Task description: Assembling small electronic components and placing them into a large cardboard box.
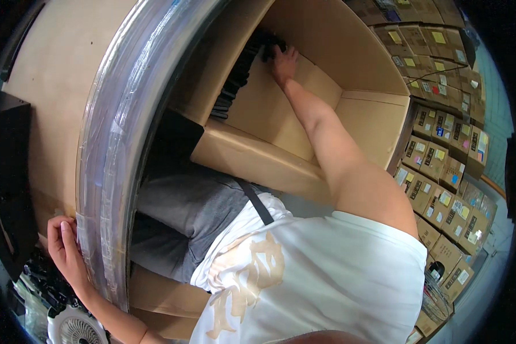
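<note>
White shirt fabric with a pale gold print filled the lower middle of the view, closest to the lens, with grey trousers beyond it. From that shoulder the right arm stretched far down into a large open cardboard box, and the right hand lay at the box's far inner corner, fingers spread fairly wide and pressed against a row of black flat items stacked on edge along the left wall. Whether the fingers had closed around one of them could not be told; the fingertips were lost in the dark pieces. The reach looked long because the stack sat deep at the far end, so the body leaned over the near rim.

At lower left, the left hand rested on the edge of a tall cardboard carton bound with a broad band of clear plastic wrap, fingers loosely curled against the wrapped corner and gripping nothing, seemingly as a brace for the lean. Below it stood a small white fan. Stacked labelled cartons rose along the right side.
</note>
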Tool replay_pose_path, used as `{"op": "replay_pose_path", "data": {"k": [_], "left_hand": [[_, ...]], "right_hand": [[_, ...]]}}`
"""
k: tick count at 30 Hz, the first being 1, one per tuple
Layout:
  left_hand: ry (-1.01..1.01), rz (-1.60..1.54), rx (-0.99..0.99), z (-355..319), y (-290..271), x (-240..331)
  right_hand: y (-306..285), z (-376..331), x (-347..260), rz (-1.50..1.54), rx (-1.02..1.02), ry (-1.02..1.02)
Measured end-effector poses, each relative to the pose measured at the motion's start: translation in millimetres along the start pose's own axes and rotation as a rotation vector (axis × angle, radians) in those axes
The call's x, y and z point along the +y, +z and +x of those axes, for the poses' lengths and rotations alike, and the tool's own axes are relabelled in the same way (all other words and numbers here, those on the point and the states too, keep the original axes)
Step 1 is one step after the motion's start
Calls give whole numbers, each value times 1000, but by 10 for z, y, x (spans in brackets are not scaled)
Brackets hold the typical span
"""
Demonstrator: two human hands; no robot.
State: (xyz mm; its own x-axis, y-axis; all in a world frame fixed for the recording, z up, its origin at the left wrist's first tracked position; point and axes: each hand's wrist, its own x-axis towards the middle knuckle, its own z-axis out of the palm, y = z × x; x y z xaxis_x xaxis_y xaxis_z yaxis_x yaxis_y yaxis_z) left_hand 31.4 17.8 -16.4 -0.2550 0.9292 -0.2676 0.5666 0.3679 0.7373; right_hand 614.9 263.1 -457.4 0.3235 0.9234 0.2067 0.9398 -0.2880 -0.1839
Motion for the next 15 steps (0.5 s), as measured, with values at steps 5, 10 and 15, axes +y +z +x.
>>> {"op": "replay_pose_path", "data": {"k": [5, 10, 15], "left_hand": [[15, 2, 13, -31, 14, 4], [13, 21, 26, -36, 1, 33], [37, -70, -4, -47, -9, 34]], "right_hand": [[-165, -80, -260, -74, 120, -190], [-277, 98, -492, -237, 79, -133], [-196, -389, -563, 325, 27, 134]]}}
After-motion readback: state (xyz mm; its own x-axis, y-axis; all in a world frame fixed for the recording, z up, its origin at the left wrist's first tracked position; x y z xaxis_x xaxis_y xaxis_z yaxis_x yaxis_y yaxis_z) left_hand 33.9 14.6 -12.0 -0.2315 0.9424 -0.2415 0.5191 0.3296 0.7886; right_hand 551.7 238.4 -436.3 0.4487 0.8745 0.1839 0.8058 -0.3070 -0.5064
